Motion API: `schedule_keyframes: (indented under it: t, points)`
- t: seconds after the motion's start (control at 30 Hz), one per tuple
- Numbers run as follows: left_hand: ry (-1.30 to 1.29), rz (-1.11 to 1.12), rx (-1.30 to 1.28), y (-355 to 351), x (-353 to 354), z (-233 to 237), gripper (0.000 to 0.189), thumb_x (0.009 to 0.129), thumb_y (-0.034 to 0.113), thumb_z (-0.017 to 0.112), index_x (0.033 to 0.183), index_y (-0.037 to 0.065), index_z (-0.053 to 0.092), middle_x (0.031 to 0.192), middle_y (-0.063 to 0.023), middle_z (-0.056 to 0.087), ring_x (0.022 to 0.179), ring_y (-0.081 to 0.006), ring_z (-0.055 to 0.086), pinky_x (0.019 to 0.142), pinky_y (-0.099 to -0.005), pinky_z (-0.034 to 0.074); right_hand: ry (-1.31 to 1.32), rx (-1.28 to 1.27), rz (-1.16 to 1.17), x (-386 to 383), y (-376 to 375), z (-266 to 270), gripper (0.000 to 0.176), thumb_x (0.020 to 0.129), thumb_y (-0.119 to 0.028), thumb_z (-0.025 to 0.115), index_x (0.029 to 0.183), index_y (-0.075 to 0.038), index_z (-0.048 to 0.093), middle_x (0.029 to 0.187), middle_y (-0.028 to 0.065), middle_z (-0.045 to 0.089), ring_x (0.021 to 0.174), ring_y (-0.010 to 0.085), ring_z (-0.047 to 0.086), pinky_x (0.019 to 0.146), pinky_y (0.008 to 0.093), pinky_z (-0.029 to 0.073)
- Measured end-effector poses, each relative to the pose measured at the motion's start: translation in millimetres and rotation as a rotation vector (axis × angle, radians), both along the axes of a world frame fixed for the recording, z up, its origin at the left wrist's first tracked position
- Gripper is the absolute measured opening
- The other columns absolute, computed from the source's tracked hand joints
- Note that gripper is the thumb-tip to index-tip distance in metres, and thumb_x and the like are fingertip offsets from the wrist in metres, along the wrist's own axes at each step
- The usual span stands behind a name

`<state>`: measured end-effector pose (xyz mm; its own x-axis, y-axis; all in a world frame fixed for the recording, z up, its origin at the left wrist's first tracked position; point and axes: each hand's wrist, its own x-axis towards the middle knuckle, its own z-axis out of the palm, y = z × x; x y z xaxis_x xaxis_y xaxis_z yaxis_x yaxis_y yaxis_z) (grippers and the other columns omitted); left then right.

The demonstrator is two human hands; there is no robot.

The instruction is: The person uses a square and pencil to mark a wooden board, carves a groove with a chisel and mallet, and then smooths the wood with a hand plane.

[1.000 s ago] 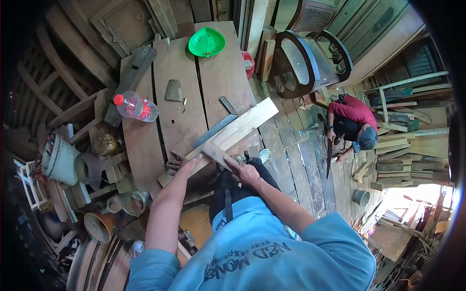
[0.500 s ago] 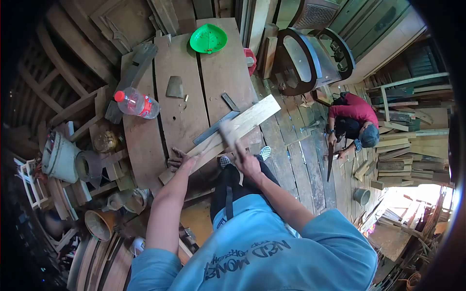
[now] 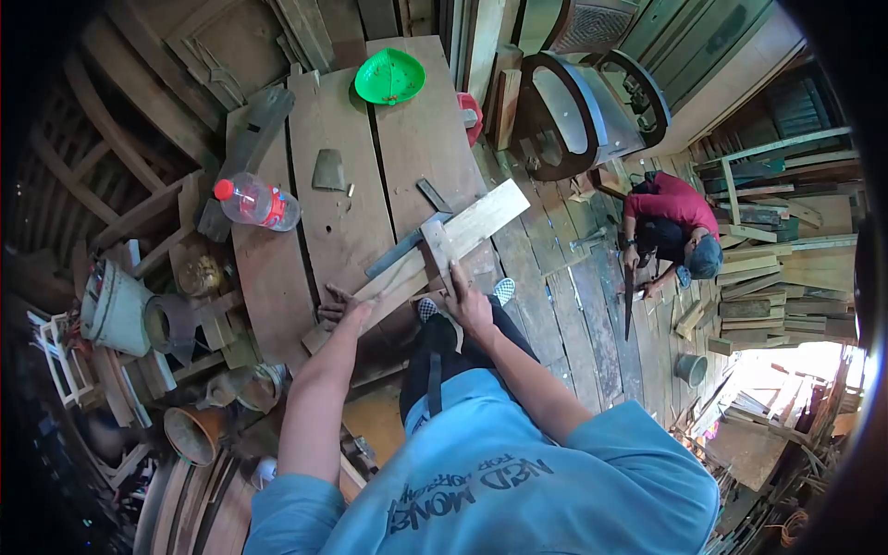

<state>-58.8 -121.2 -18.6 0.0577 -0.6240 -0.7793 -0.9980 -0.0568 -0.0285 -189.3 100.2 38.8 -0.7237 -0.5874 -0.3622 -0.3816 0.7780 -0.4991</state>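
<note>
A long pale plank (image 3: 481, 223) lies slantwise across the near edge of the wooden table (image 3: 344, 120). My left hand (image 3: 344, 311) presses on its lower left end, fingers spread over the wood. My right hand (image 3: 470, 305) grips a flat, pale rectangular piece (image 3: 437, 241), which lies across the middle of the plank. A dark L-shaped square (image 3: 396, 253) rests on the table along the plank's far side, its corner partly covered by the flat piece and plank. Farther back lies a small grey metal blade (image 3: 328, 170).
A plastic bottle (image 3: 257, 203) lies on the table's left, and a green leaf-shaped dish (image 3: 389, 77) sits at the back. On the right, a person (image 3: 671, 222) crouches with a handsaw (image 3: 628, 301) beside stacked boards (image 3: 751, 310). A chair (image 3: 592, 111) stands behind.
The flat piece in my right hand was motion-blurred and now shows sharply on the plank, shifted slightly. My left hand stays in place. The view has moved a little.
</note>
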Motion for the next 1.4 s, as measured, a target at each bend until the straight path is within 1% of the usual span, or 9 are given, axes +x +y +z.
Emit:
schedule_keyframes:
  t: [0.33, 0.4, 0.6, 0.7, 0.83, 0.97, 1.1, 1.27, 1.4]
  points:
    - [0.016, 0.003, -0.005, -2, -4, 12, 0.143, 0.049, 0.072, 0.073, 0.139, 0.021, -0.025, 0.143, -0.033, -0.016, 0.135, -0.0398, -0.018, 0.107, -0.0563, -0.007, 0.036, -0.067, 0.067, 3, 6, -4, 0.073, 0.078, -0.025, 0.061, 0.141, -0.024, 0.025, 0.091, 0.0246, 0.059, 0.075, 0.0389, 0.062, 0.067, 0.0467, 0.051]
    - [0.025, -0.003, -0.006, -4, -6, 9, 0.143, 0.049, 0.072, 0.072, 0.139, 0.021, -0.025, 0.143, -0.0331, -0.016, 0.135, -0.04, -0.018, 0.107, -0.0565, -0.006, 0.046, -0.017, 0.458, 4, 18, 11, 0.078, 0.078, -0.028, 0.062, 0.142, -0.033, 0.019, 0.103, 0.0277, 0.057, 0.081, 0.0423, 0.061, 0.071, 0.0484, 0.051]
    - [0.032, -0.057, -0.01, -6, 8, -20, 0.142, 0.049, 0.073, 0.071, 0.139, 0.021, -0.025, 0.143, -0.033, -0.016, 0.135, -0.0408, -0.017, 0.107, -0.0574, -0.005, 0.085, -0.257, -0.087, 1, 5, -6, 0.071, 0.079, -0.026, 0.06, 0.14, -0.031, 0.024, 0.084, 0.0246, 0.06, 0.075, 0.041, 0.061, 0.064, 0.0492, 0.05]
    - [0.064, -0.053, -0.088, -5, 3, -23, 0.141, 0.049, 0.072, 0.072, 0.139, 0.022, -0.025, 0.143, -0.0324, -0.016, 0.135, -0.0404, -0.017, 0.107, -0.057, -0.005, 0.02, 0.008, 0.486, 7, 18, 10, 0.075, 0.079, -0.029, 0.062, 0.142, -0.032, 0.02, 0.089, 0.024, 0.059, 0.077, 0.0404, 0.061, 0.065, 0.0476, 0.051]
    - [0.102, -0.012, -0.051, 2, 12, -20, 0.14, 0.05, 0.07, 0.073, 0.14, 0.023, -0.023, 0.144, -0.032, -0.016, 0.136, -0.04, -0.017, 0.106, -0.0586, -0.005, 0.011, -0.024, 0.003, -3, -2, 8, 0.075, 0.079, -0.028, 0.062, 0.142, -0.033, 0.022, 0.09, 0.0236, 0.059, 0.076, 0.0398, 0.061, 0.065, 0.0467, 0.051]
    - [0.054, 0.009, -0.038, -2, -5, 12, 0.139, 0.05, 0.07, 0.073, 0.141, 0.022, -0.021, 0.144, -0.0321, -0.016, 0.136, -0.04, -0.018, 0.106, -0.0598, -0.004, -0.082, -0.032, 0.471, 16, 15, -11, 0.074, 0.078, -0.028, 0.062, 0.141, -0.031, 0.024, 0.087, 0.023, 0.06, 0.076, 0.0388, 0.062, 0.064, 0.0462, 0.051]
    - [-0.014, 0.01, -0.023, -1, -9, 10, 0.141, 0.049, 0.071, 0.073, 0.14, 0.022, -0.022, 0.143, -0.0327, -0.015, 0.135, -0.0405, -0.017, 0.106, -0.0598, -0.003, 0.05, -0.049, -0.049, -5, 4, -9, 0.072, 0.078, -0.027, 0.063, 0.14, -0.031, 0.027, 0.088, 0.0238, 0.059, 0.075, 0.0393, 0.062, 0.064, 0.0474, 0.051]
    - [0.016, 0.013, -0.017, -4, -8, 8, 0.143, 0.048, 0.071, 0.073, 0.14, 0.022, -0.024, 0.143, -0.0333, -0.015, 0.135, -0.0407, -0.017, 0.106, -0.0592, -0.004, 0.035, 0.001, 0.426, 9, 18, 6, 0.078, 0.079, -0.027, 0.061, 0.143, -0.036, 0.016, 0.09, 0.0254, 0.059, 0.078, 0.0424, 0.061, 0.068, 0.0484, 0.051]
    - [-0.012, 0.003, -0.021, -2, 1, -4, 0.14, 0.05, 0.071, 0.072, 0.139, 0.023, -0.025, 0.143, -0.0334, -0.014, 0.136, -0.0397, -0.017, 0.106, -0.0582, -0.006, -0.053, 0.044, 0.11, -6, 6, 5, 0.081, 0.078, -0.026, 0.063, 0.141, -0.041, 0.016, 0.105, 0.0283, 0.055, 0.082, 0.0419, 0.061, 0.072, 0.0475, 0.051]
